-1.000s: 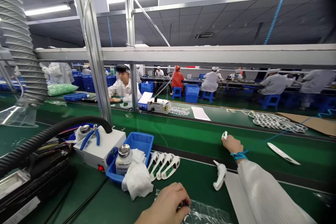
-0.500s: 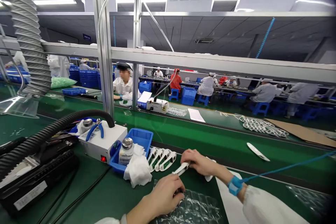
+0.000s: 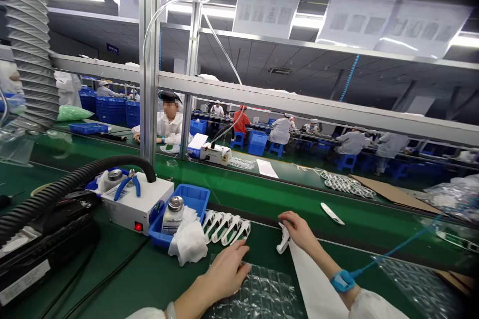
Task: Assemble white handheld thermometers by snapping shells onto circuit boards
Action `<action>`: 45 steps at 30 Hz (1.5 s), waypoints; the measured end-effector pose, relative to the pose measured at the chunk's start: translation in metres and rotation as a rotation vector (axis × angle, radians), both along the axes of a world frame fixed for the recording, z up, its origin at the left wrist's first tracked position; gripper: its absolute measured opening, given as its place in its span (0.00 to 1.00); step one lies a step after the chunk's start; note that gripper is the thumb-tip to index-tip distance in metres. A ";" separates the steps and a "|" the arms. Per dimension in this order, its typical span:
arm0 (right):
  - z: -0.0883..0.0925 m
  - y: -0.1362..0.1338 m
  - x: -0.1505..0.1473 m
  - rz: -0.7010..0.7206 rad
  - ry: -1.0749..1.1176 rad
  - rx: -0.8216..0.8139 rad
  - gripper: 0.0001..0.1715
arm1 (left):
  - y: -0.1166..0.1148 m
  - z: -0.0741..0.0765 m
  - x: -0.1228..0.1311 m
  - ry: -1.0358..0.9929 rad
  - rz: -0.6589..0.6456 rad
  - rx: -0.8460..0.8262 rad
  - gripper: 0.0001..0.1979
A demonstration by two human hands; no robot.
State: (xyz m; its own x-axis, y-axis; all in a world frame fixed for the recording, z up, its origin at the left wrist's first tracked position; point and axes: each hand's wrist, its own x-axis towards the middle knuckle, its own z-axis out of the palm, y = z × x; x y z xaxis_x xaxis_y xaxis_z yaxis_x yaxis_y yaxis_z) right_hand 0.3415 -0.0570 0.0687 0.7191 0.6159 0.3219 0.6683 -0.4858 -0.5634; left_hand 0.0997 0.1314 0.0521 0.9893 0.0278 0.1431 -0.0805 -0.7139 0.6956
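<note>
Seeing left hand (image 3: 224, 270) parted, seemingly empty, right hand (image 3: 300, 232) curled, hold unclear, I fear brushing white part (image 3: 283, 244) over table's (image 3: 263, 239) far edge.

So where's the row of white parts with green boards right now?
In the head view, the row of white parts sits just left of centre on the bench, right of the blue tray and beyond the left hand.
</note>
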 end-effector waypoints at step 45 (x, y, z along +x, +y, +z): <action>0.079 0.041 -0.116 0.631 -0.086 -0.253 0.18 | -0.014 0.006 0.002 -0.009 0.015 -0.564 0.20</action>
